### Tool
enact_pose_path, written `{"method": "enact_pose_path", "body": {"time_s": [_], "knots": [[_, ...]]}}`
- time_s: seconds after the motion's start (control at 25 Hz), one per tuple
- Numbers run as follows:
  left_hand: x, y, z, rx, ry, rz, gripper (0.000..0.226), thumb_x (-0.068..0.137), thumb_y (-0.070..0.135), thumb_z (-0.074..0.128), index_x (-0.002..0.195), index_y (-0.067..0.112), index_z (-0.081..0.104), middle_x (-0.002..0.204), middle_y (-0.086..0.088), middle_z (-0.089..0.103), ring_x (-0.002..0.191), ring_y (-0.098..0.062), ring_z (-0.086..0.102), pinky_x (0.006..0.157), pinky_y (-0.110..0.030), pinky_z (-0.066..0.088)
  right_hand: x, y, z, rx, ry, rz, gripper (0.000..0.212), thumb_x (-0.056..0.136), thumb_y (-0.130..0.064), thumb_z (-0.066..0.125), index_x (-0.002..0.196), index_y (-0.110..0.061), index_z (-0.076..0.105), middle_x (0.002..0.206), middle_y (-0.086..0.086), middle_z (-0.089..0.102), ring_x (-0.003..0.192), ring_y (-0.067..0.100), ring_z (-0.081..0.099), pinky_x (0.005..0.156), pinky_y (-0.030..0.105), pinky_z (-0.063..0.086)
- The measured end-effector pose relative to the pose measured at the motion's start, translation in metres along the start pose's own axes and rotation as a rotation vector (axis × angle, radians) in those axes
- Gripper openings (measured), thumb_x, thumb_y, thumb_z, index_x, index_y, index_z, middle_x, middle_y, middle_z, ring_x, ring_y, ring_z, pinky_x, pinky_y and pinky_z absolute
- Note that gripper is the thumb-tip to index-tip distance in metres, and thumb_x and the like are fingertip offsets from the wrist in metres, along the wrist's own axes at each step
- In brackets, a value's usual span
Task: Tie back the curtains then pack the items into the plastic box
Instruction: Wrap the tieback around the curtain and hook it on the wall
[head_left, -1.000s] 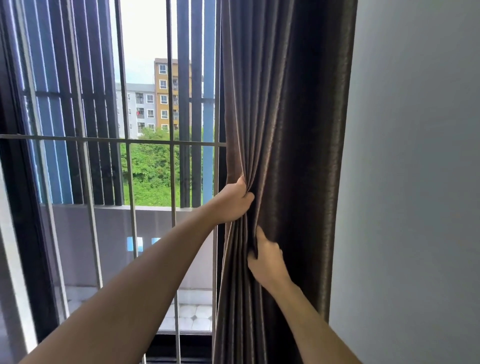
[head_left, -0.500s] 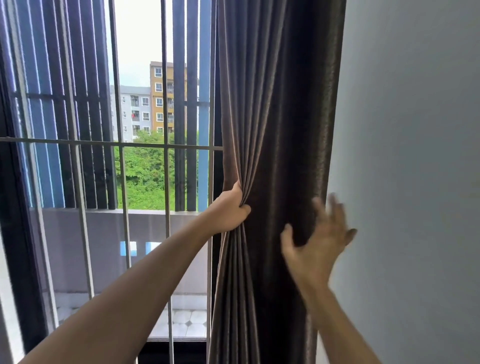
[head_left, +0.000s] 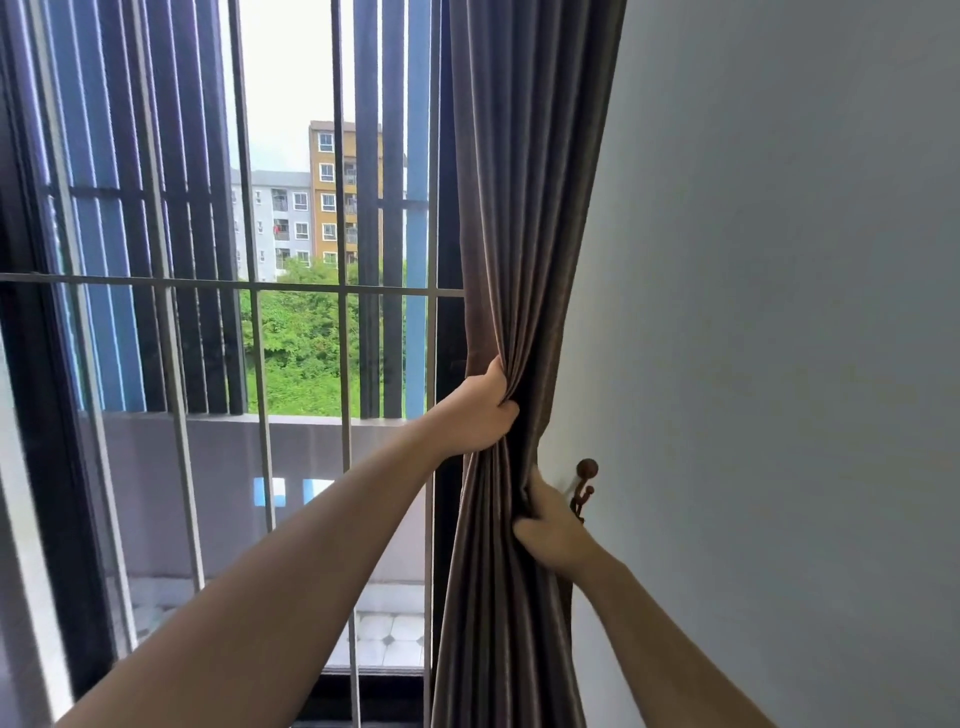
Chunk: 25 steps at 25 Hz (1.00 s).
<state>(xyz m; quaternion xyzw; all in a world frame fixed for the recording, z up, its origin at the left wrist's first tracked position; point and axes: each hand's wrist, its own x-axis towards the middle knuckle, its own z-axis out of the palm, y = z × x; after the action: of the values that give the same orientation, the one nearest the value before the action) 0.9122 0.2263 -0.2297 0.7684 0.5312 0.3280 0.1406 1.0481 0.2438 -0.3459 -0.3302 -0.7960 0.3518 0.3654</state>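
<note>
A dark brown curtain (head_left: 524, 218) hangs at the right side of the window, gathered into a narrow bunch against the wall. My left hand (head_left: 480, 410) grips the bunched folds from the window side at mid height. My right hand (head_left: 550, 525) is closed on the curtain's wall-side edge, a little lower. Just right of that hand a dark wooden tie-back hook (head_left: 584, 486) with a round knob sticks out of the wall. No tie-back cord and no plastic box are in view.
A grey wall (head_left: 779, 364) fills the right half. Behind the glass stand metal window bars (head_left: 340, 291), a balcony rail and buildings. The black window frame (head_left: 47, 467) runs down the left.
My right hand swung from open in front of the curtain's wall side to gripping its right edge lower down. The curtain is squeezed narrower, baring the wall hook. My left hand kept its grip.
</note>
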Motion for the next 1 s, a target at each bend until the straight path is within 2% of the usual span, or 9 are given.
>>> {"method": "enact_pose_path", "body": {"time_s": [0.12,0.28,0.48,0.6,0.68,0.72,0.8,0.88,1.0], "knots": [[0.004,0.002,0.004,-0.020,-0.005,-0.016,0.058,0.092,0.011,0.039,0.144,0.015,0.015,0.119,-0.010,0.049,0.096,-0.020,0.051,0.079,-0.026,0.041,0.001,-0.003,0.006,0.013,-0.033,0.039,0.075,0.069,0.008,0.043,0.136,-0.023,0.029,0.122,0.012,0.054,0.117,0.023,0.052,0.103,0.044,0.044],[0.004,0.004,0.006,-0.072,-0.007,-0.036,0.061,0.091,0.013,0.041,0.146,0.017,0.014,0.114,-0.008,0.052,0.088,-0.016,0.056,0.068,-0.021,0.044,0.000,-0.005,0.010,-0.083,-0.099,0.054,0.088,0.062,-0.005,0.052,0.141,-0.024,0.018,0.113,0.002,0.050,0.105,0.014,0.054,0.082,0.018,0.046],[-0.003,0.014,0.016,0.021,0.115,-0.076,0.087,0.072,0.052,0.064,0.140,0.013,0.026,0.105,-0.005,0.062,0.093,-0.021,0.062,0.077,-0.033,0.053,0.000,-0.004,0.019,0.025,-0.126,0.022,0.091,0.067,-0.004,0.052,0.146,-0.018,0.009,0.115,0.003,0.047,0.096,0.007,0.053,0.075,0.011,0.044],[-0.009,0.008,0.015,0.066,0.251,-0.076,0.058,0.082,0.025,0.060,0.133,0.012,0.036,0.099,-0.007,0.062,0.090,-0.028,0.062,0.077,-0.037,0.053,-0.006,0.002,0.015,0.498,-0.009,0.009,0.067,0.076,-0.014,0.043,0.142,-0.017,0.030,0.124,0.004,0.054,0.103,0.002,0.057,0.090,0.016,0.046],[-0.016,0.001,0.005,-0.076,0.185,-0.057,0.048,0.084,0.011,0.052,0.130,0.017,0.041,0.102,-0.007,0.064,0.092,-0.026,0.063,0.080,-0.037,0.053,0.004,0.006,0.008,0.563,0.303,-0.014,0.038,0.098,-0.025,0.035,0.136,-0.023,0.039,0.142,-0.002,0.043,0.115,-0.008,0.048,0.097,0.009,0.038],[-0.020,-0.002,0.000,-0.176,0.110,-0.025,0.044,0.085,0.005,0.049,0.126,0.019,0.045,0.100,-0.002,0.065,0.091,-0.020,0.063,0.079,-0.033,0.053,0.009,0.004,0.001,0.548,0.438,-0.032,0.037,0.103,-0.030,0.026,0.136,-0.024,0.039,0.145,-0.004,0.039,0.118,-0.010,0.043,0.100,0.008,0.034],[-0.027,-0.005,-0.009,-0.370,-0.036,0.040,0.039,0.084,-0.005,0.044,0.108,0.024,0.053,0.082,0.012,0.066,0.077,-0.001,0.062,0.067,-0.017,0.050,0.023,-0.005,-0.016,0.458,0.517,-0.079,0.058,0.097,-0.054,0.020,0.144,-0.022,0.032,0.150,-0.004,0.036,0.132,0.001,0.035,0.115,0.027,0.026],[-0.029,-0.008,-0.011,-0.474,-0.088,0.019,0.037,0.084,-0.008,0.043,0.093,0.027,0.054,0.069,0.017,0.064,0.066,0.005,0.061,0.060,-0.013,0.047,0.045,-0.022,-0.030,0.423,0.498,-0.040,0.086,0.079,-0.080,0.021,0.145,-0.026,0.030,0.149,-0.004,0.039,0.136,0.010,0.037,0.117,0.042,0.026],[-0.026,-0.017,-0.010,-0.546,-0.066,-0.020,0.035,0.085,-0.005,0.045,0.092,0.027,0.055,0.073,0.013,0.064,0.070,0.001,0.062,0.067,-0.018,0.049,0.054,-0.031,-0.044,0.502,0.353,-0.038,0.086,0.065,-0.091,0.030,0.132,-0.038,0.045,0.134,-0.009,0.055,0.118,0.004,0.056,0.100,0.029,0.046]]}}
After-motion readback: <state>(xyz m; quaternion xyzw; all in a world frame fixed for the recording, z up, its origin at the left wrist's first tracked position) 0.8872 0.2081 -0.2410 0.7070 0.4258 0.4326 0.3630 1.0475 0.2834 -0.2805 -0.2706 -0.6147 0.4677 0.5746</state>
